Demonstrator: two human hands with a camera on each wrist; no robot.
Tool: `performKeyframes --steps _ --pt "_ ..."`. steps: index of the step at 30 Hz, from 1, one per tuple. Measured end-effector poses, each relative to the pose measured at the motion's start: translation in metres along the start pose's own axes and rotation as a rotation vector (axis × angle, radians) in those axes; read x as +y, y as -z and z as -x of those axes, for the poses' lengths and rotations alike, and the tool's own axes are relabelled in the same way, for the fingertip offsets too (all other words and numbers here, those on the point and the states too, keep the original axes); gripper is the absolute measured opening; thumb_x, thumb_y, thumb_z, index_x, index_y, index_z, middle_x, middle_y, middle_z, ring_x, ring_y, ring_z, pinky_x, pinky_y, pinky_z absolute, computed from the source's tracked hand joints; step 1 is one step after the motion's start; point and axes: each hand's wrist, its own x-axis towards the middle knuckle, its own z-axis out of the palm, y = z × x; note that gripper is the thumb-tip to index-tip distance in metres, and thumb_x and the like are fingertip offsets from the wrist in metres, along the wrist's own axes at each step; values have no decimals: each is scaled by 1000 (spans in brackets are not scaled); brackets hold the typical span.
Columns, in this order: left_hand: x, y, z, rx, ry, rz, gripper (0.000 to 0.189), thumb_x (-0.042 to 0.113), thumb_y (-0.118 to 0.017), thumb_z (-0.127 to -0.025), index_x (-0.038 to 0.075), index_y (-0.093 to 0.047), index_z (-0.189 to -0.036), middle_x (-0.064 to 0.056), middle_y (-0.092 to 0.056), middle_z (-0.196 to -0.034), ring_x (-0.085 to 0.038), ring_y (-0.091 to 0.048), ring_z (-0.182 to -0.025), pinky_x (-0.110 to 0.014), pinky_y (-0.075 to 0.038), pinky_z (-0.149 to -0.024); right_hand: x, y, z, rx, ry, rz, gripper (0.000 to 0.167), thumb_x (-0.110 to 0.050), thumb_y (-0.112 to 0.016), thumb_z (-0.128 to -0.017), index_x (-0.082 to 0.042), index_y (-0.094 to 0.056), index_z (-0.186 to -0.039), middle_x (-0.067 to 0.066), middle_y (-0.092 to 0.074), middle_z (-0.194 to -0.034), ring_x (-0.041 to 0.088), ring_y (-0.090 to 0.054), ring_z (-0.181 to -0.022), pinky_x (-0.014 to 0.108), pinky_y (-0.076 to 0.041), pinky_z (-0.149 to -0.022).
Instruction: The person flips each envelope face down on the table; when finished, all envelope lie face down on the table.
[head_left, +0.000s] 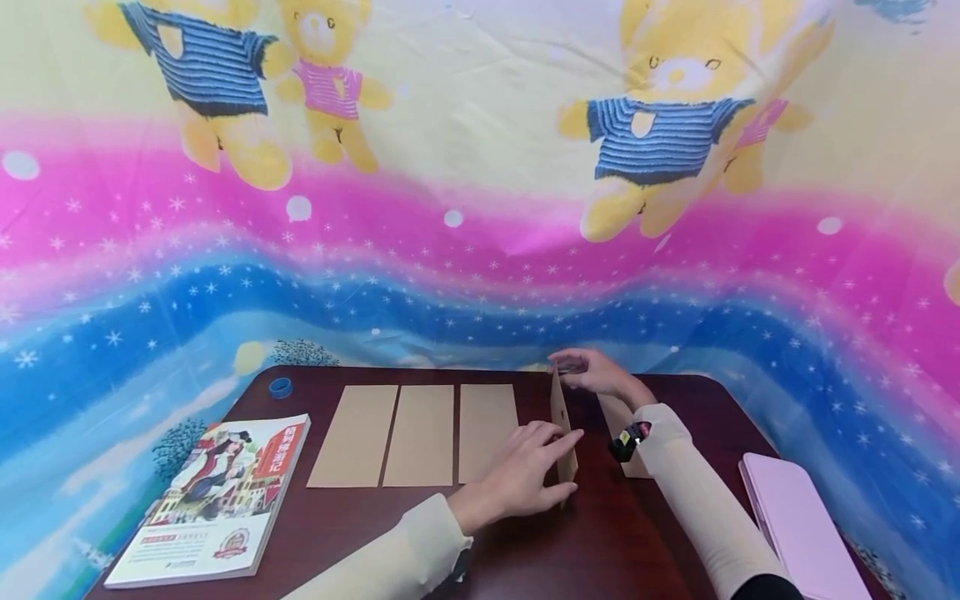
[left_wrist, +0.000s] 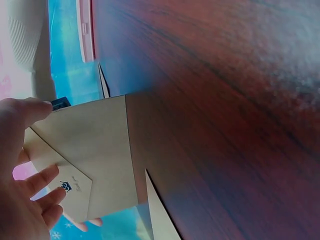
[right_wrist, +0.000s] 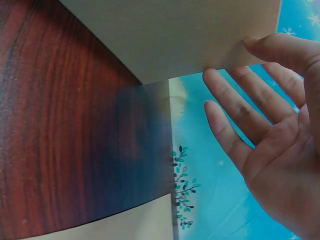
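Note:
A brown kraft envelope stands on its edge between my hands. In the left wrist view, the envelope's pointed flap carries a small dark print and lettering. My right hand pinches the far end, thumb on the plain face and fingers behind the edge. From the near left side, my left hand reaches along it with fingers spread at the flap and the thumb at the near corner. Three flat brown paper rectangles lie side by side to the left. Another brown piece lies under my right wrist, partly hidden.
A paperback book with an illustrated cover lies at the left edge of the dark wooden table. Behind it is a blue ring. At the right edge lies a pink case. A bear-printed cloth hangs around the table.

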Motion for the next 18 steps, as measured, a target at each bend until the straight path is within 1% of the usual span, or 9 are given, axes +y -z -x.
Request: performKeyframes --steps 2,4,6,9,11,14,15,16,18 --pt "1 0 0 -12 0 9 69 51 -68 -94 25 -48 -155 1 -61 -134 -16 -56 -125 -35 -47 -106 3 -2 1 -5 -13 -1 46 -11 -61 -101 -13 -55 -147 19 -63 -141 35 -61 -130 44 -58 -93" --pt "1 0 -1 -20 1 13 69 51 -68 -94 25 -47 -155 0 -61 -134 -17 -55 -125 -36 -47 -106 6 -4 2 -11 -23 3 45 -10 -61 -102 -13 -56 -146 17 -64 -141 35 -61 -129 46 -58 -91" --pt "2 -1 -1 -22 3 15 69 51 -68 -94 26 -47 -155 1 -61 -135 -16 -55 -125 -35 -47 -105 9 -6 1 -16 -27 14 42 -12 -61 -102 -13 -59 -144 16 -65 -140 31 -63 -125 48 -58 -86" --pt "2 -2 -1 -9 -2 6 69 51 -68 -94 26 -47 -155 1 -61 -134 -16 -55 -124 -35 -47 -103 13 -10 1 -18 -29 30 39 -13 -62 -101 -10 -61 -140 15 -66 -138 25 -66 -109 51 -57 -78" --pt "2 -2 -1 3 -9 -7 69 52 -68 -93 26 -48 -154 1 -62 -133 -16 -56 -123 -34 -47 -102 17 -12 0 -16 -36 43 38 -14 -63 -101 -9 -63 -138 15 -67 -137 21 -65 -101 47 -55 -73" --pt "2 -3 -1 16 -16 -19 69 51 -69 -93 26 -49 -154 1 -63 -132 -16 -56 -121 -33 -47 -101 22 -16 -1 -23 -46 50 41 -15 -64 -101 -4 -61 -139 16 -68 -135 18 -64 -97 42 -54 -71" --pt "3 -3 -1 13 -14 -18 69 51 -69 -92 27 -49 -154 1 -63 -132 -16 -56 -122 -34 -47 -101 23 -18 -1 -26 -53 53 42 -16 -64 -100 -3 -60 -140 16 -68 -135 19 -64 -94 42 -54 -71" --pt "3 -3 -1 10 -12 -18 69 51 -69 -92 27 -49 -154 2 -63 -132 -16 -56 -122 -34 -47 -101 25 -19 -1 -32 -54 57 42 -15 -63 -100 -2 -60 -140 16 -68 -135 19 -64 -96 41 -54 -71" --pt "3 -3 -1 1 -9 -19 69 51 -69 -92 27 -49 -154 2 -63 -132 -16 -56 -121 -33 -47 -101 28 -21 -2 -43 -57 56 42 -13 -62 -101 0 -59 -141 17 -68 -135 21 -64 -95 40 -53 -70"
